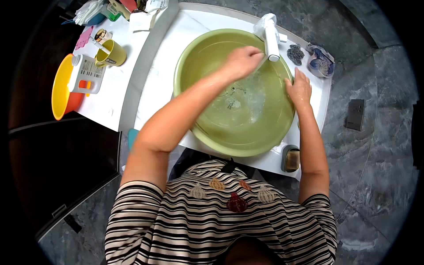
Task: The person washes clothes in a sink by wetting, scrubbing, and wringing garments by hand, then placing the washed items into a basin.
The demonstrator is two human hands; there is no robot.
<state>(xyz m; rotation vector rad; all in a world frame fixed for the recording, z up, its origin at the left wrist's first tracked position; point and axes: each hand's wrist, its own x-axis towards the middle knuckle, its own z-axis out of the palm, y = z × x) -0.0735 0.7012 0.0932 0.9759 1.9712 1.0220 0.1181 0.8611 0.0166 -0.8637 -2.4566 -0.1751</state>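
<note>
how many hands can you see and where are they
2. The bare left hand is over the large round olive-green basin, beside the white tap; the bare right hand is at the basin's right rim. Neither is hidden.

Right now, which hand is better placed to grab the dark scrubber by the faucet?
Likely the right hand: it is open at the basin's rim, close to the dark scrubber. The left hand is over the basin, across the faucet.
</note>
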